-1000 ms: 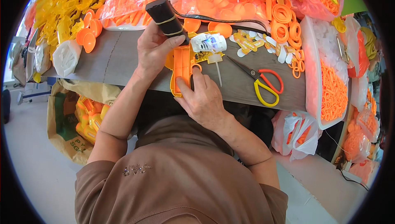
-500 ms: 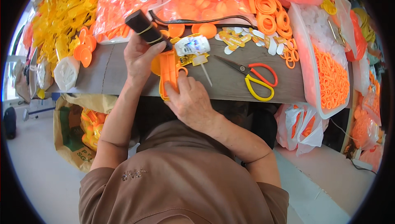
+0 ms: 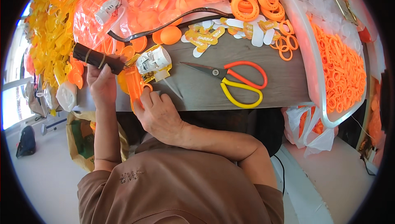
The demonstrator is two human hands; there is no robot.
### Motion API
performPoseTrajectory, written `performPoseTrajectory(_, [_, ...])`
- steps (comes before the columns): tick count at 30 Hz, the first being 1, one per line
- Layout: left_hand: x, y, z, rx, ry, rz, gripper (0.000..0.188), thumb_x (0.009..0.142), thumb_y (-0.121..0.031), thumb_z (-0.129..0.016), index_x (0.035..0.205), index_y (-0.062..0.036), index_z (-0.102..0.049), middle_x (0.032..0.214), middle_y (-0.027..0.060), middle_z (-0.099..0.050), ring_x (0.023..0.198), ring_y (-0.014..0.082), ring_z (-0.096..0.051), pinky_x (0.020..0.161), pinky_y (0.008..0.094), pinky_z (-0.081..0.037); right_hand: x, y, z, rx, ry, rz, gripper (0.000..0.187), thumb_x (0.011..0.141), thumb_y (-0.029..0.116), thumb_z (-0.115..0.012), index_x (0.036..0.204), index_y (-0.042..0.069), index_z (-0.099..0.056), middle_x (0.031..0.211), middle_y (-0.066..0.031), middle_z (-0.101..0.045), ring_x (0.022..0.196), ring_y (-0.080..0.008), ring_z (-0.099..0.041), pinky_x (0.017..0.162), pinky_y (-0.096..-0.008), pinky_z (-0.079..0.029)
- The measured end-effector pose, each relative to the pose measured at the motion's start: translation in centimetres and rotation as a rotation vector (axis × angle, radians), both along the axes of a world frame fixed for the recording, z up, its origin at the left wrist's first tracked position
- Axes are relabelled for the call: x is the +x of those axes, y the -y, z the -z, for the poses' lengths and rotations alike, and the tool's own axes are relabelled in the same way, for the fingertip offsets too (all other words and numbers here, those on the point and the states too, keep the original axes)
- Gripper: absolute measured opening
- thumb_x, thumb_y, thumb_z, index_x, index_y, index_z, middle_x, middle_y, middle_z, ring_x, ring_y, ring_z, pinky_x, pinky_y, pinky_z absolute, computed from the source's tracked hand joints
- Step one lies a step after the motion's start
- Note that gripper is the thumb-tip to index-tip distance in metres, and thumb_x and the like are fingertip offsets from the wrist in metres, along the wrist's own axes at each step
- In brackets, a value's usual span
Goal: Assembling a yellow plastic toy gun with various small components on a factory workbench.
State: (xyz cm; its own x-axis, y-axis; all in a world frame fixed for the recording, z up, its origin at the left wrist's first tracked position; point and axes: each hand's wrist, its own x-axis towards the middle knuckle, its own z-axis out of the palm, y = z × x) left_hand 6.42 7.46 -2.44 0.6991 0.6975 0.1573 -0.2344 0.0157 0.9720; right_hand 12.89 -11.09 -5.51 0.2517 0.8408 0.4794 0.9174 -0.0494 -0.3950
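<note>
My left hand (image 3: 102,85) is closed around a black cylindrical tool (image 3: 98,58) with tan bands round it. The tool lies tilted, its right end close to the top of an orange plastic casing (image 3: 134,83); any tip there is too small to make out. My right hand (image 3: 159,110) grips the lower part of the casing, beside a small orange ring (image 3: 147,87). Against the casing's right side lies a yellow half-shell with a white motor-like unit (image 3: 154,62) and thin wires. Scissors (image 3: 230,80) with one red and one yellow handle rest open to the right.
Behind lie orange rings (image 3: 245,8), label stickers (image 3: 205,36), a black cable (image 3: 164,25) and bagged orange parts. A clear bin (image 3: 314,80) of small orange and white pieces stands right. Yellow parts (image 3: 49,47) heap up at the left. A paper bag (image 3: 78,139) sits below the table.
The view has shifted, so hands and casing appear farther left. The black tool has tipped from steep to nearly level. My right hand still grips the casing.
</note>
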Motion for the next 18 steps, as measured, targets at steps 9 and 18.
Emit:
performPoseTrajectory(9, [-4.6,-1.9,-3.3,-0.132,-0.331,-0.001,0.032,0.087,-0.011,-0.058,0.117,0.0023,-0.054,0.096,0.0095,-0.063,0.082,0.0157,-0.062,0.071,0.0300,-0.050,0.1,0.3,-0.4,0.003,-0.081,-0.023,0.065,0.065,0.031,-0.077,0.117,0.003,-0.052,0.115,-0.0209,-0.049,0.078,-0.0232,-0.050,0.062,-0.0331,-0.038])
performPoseTrajectory(18, [-10.5,-2.1,-1.5,-0.055,-0.647,0.020,0.041,0.081,-0.004,-0.064,0.121,-0.0005,-0.055,0.091,0.0022,-0.063,0.083,0.0087,-0.058,0.074,0.0240,-0.045,2.9,2.3,-3.7,0.067,-0.193,-0.005,0.042,0.069,0.011,-0.077,0.105,0.002,-0.058,0.109,-0.0174,-0.053,0.091,-0.0332,-0.057,0.075,-0.0396,-0.049])
